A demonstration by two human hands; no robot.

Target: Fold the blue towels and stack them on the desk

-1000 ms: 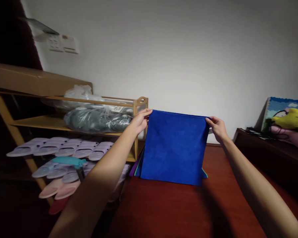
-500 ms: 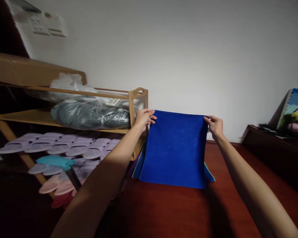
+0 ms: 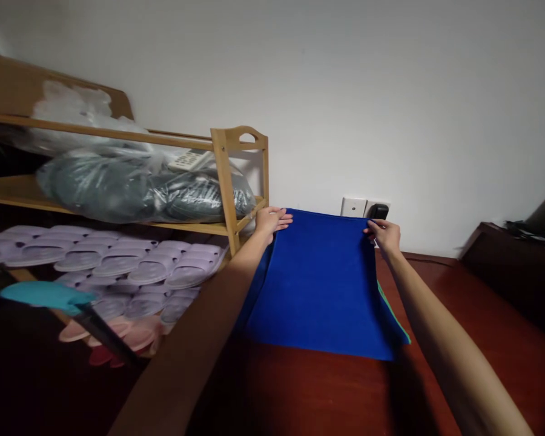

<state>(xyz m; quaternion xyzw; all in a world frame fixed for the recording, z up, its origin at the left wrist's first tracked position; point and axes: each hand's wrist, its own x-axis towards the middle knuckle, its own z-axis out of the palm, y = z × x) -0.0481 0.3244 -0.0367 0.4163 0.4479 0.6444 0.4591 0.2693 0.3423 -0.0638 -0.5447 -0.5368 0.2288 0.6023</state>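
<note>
A plain blue cloth [image 3: 320,284] is stretched between my two hands above a reddish-brown wooden tabletop [image 3: 300,387]. My left hand [image 3: 272,223] pinches its far left corner, thumb and fingers closed on the edge. At the far right corner, my right hand [image 3: 385,235] grips the cloth between thumb and fingers. The near edge of the cloth rests on the tabletop. Along the right side a green-edged layer [image 3: 393,312] shows beneath it; how many layers lie there is hidden.
A wooden rack [image 3: 227,181] stands at left, holding a plastic-wrapped bundle [image 3: 131,184] and rows of lilac slippers [image 3: 127,254]. A turquoise-topped dark handle [image 3: 49,295] is in front. Wall sockets [image 3: 354,207] with a black plug [image 3: 378,211] are behind; a dark wooden ledge [image 3: 495,248] is at right.
Both hands have lowered the cloth's far edge toward the tabletop, uncovering the wall sockets behind it. The view has tilted and shifted, bringing the rack closer.
</note>
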